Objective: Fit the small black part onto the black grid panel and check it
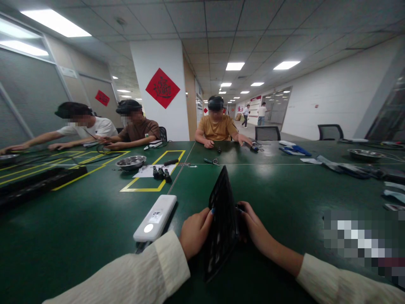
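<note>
A flat black panel with cut-outs (222,211) stands on its edge on the green table (95,228), tilted up towards me. My left hand (194,233) grips its left side, fingers curled round the edge. Against the panel's right side my right hand (255,226) is closed on it, and a small dark part under those fingers is too hidden to name. Both sleeves are cream-coloured.
A white power bank (155,218) lies left of my hands. Farther back, inside a yellow tape outline, are a metal bowl (130,162), paper and small black parts (160,172). Three people sit working across the table. Blue items and another bowl (363,153) lie right.
</note>
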A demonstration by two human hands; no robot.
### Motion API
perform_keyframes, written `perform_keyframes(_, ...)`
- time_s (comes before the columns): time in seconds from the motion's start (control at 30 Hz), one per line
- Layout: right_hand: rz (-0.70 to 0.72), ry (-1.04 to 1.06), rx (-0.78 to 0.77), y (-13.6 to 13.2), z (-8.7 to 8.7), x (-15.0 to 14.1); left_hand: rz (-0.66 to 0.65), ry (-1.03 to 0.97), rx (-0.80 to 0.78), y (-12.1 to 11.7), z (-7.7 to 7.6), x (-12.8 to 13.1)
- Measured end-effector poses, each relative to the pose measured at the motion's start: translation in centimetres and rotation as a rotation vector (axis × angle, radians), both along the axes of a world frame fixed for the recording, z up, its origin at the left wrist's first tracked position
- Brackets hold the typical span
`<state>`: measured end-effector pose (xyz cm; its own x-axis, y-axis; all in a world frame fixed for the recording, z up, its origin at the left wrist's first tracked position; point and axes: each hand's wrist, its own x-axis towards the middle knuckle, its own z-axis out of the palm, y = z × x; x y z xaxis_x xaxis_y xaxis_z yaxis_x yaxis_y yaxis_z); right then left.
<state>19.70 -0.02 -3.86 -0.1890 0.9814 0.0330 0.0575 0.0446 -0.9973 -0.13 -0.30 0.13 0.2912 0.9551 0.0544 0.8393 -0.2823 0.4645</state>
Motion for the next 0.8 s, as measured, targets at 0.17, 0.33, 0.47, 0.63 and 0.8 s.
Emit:
perform_keyframes(0.17, -0.001, -0.017, -0.006, -0.18, 0.44, -0.16, 0.016, 0.036, 0.03, -0.05, -0.34, -0.11)
perform_keyframes(0.33, -0.001, -0.015, -0.017, -0.23, 0.63, -0.19, -0.01, -0.018, 0.004, 0.16, -0.28, -0.17)
perform_keyframes(0.47, 0.001, -0.015, 0.001, -0.17, 0.36, -0.08, 0.011, -0.008, 0.015, 0.26, -0.25, -0.19)
perform_keyframes(0.63, 0.006, -0.022, 0.0, -0.12, 0.23, -0.03, -0.007, -0.06, -0.006, 0.36, -0.39, -0.19)
perform_keyframes(0.8, 0.026, -0.022, 0.004, -0.13, 0.39, -0.04, 0.003, 0.041, 0.072, 0.6, -0.65, -0.38)
